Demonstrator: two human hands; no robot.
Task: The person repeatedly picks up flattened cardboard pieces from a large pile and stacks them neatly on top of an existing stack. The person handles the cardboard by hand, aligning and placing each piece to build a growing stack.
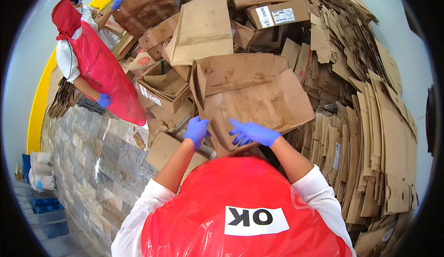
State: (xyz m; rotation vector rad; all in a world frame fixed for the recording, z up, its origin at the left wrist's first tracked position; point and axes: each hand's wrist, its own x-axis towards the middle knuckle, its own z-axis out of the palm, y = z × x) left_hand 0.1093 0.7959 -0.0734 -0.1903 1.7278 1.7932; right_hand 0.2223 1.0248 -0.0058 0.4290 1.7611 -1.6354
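In front of me a large open cardboard box point(249, 102) lies tilted on the pile, its brown inside stained and scuffed. My left hand point(197, 131), in a blue glove, is closed on the box's near left edge. Over the near side of the same box is my right hand point(255, 133), also blue-gloved. Its thumb and forefinger are spread and the other fingers curve loosely, with nothing seen between them. Left of the box sits a smaller open carton point(169, 83) with cardboard inside.
Flattened cardboard point(342, 150) stands in thick stacks on the right. More boxes point(203, 26) are heaped at the far side. A co-worker point(95, 67) in a red apron and blue gloves stands at the far left, by the pile. Grey tiled floor point(92, 164) stretches along the left.
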